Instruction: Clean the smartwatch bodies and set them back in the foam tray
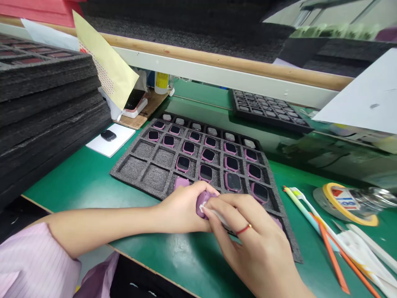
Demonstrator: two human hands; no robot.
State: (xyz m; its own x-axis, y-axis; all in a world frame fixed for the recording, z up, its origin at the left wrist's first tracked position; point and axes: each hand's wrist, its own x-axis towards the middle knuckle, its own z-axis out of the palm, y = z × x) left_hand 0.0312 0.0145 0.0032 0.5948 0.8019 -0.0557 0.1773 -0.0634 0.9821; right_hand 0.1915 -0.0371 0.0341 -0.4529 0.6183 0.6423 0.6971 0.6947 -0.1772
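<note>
My left hand is closed around a small purple watch case, holding it over the near edge of a dark foam tray. With finger and thumb, my right hand pinches a slim whitish piece, its white tip pressed against the case; most of it is hidden by the fingers, and it looks like a wipe or swab. The foam tray beneath has rows of square pockets, many bearing purple-framed watches with black screens. Another purple piece lies just beyond my left hand.
Stacked foam trays stand at the left, near a dark watch piece on a white pad. Another filled tray lies at the back. At right are a tape roll, brushes and an orange stick.
</note>
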